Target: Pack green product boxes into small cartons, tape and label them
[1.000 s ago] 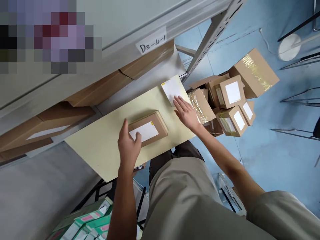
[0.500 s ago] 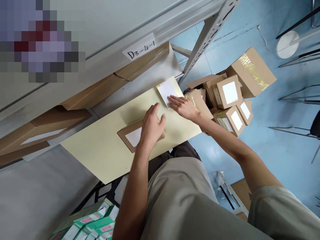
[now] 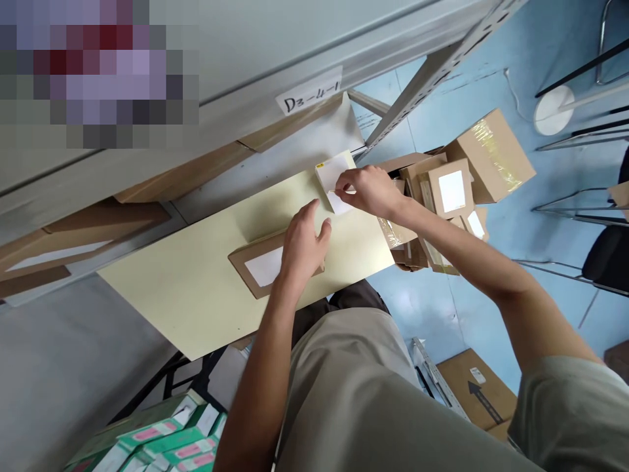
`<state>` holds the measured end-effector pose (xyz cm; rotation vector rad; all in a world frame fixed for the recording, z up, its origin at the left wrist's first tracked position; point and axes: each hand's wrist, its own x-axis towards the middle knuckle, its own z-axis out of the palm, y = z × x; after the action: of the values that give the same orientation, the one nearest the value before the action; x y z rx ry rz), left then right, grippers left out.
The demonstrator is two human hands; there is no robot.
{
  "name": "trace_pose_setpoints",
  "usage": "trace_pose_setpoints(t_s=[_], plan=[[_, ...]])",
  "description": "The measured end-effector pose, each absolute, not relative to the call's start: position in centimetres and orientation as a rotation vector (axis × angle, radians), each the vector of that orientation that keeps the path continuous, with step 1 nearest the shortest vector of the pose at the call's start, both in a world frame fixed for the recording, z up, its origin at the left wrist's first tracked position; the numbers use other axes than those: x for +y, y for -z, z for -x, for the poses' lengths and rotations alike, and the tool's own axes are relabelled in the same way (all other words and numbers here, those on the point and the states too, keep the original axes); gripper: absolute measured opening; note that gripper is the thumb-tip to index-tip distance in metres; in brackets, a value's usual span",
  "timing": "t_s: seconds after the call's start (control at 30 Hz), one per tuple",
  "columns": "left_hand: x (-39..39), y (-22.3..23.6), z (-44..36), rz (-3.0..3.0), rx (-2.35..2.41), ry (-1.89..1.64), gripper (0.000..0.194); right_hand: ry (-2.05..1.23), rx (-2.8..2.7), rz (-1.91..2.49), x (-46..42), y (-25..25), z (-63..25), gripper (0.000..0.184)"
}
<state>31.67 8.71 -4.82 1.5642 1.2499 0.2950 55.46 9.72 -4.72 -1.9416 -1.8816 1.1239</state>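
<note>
A pale yellow board (image 3: pixel 162 288) lies as a work surface. On it sits a small cardboard box (image 3: pixel 238 260) with a white label (image 3: pixel 265 265) on its face. My left hand (image 3: pixel 307 239) is over the right end of this box, thumb and fingers apart; whether it touches the box I cannot tell. Farther right lies a white sheet (image 3: pixel 330 169) with a small yellow mark at its corner. My right hand (image 3: pixel 366 190) has its fingers pinched at the sheet, and a lifted edge of white paper shows at the fingertips.
A grey metal shelf (image 3: pixel 393 39) tagged D3-4-1 stands at the far side, with cardboard boxes (image 3: pixel 196 170) on its lower level. Several cartons (image 3: pixel 501 154) are piled on the blue floor at right. Green-and-white boxes (image 3: pixel 157 436) sit at lower left. Chairs (image 3: pixel 609 259) stand at far right.
My right hand has gone from lying flat on the white sheet to pinching and lifting its edge. My left hand stays over the cardboard box. The view has shifted slightly.
</note>
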Motion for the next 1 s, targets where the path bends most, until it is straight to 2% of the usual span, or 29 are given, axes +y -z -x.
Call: trace_pose_setpoints(t_s=[0.1, 0.2, 0.43, 0.57, 0.7, 0.83, 0.9, 1.0], plan=[[9.3, 7.5, -32.6, -1.281, 1.260, -0.368, 0.044, -1.139, -1.968, 1.867, 9.4, 3.6, -55.8, 0.021], [10.3, 10.8, -33.9, -1.095, 1.307, -0.413, 0.049, -1.113, -2.157, 1.790, 8.0, 3.6, -55.5, 0.024], [12.7, 15.3, -35.7, -1.183, 1.358, -0.560, 0.065, -1.057, -2.209, 1.723, 4.3, 6.8, -53.5, 0.056], [14.7, 16.6, -36.0, -1.229, 1.400, -0.585, 0.066, -1.000, -2.081, 1.720, 2.7, 8.4, -52.6, 0.049], [16.9, 17.2, -36.5, -1.328, 1.431, -0.460, 0.059, -0.761, -2.139, 1.780, 2.2, 10.5, -51.9, 0.038], [18.3, 17.0, -36.9, -1.436, 1.456, -0.346, 0.050, -0.609, -2.206, 1.812, 2.5, 12.4, -51.4, 0.034], [18.7, 16.8, -37.1, -1.467, 1.454, -0.323, 0.046, -0.614, -2.197, 1.804, 2.5, 12.9, -51.3, 0.037], [19.0, 16.3, -37.3, -1.549, 1.427, -0.300, 0.038, -0.646, -2.160, 1.774, 2.3, 13.2, -51.0, 0.053]])
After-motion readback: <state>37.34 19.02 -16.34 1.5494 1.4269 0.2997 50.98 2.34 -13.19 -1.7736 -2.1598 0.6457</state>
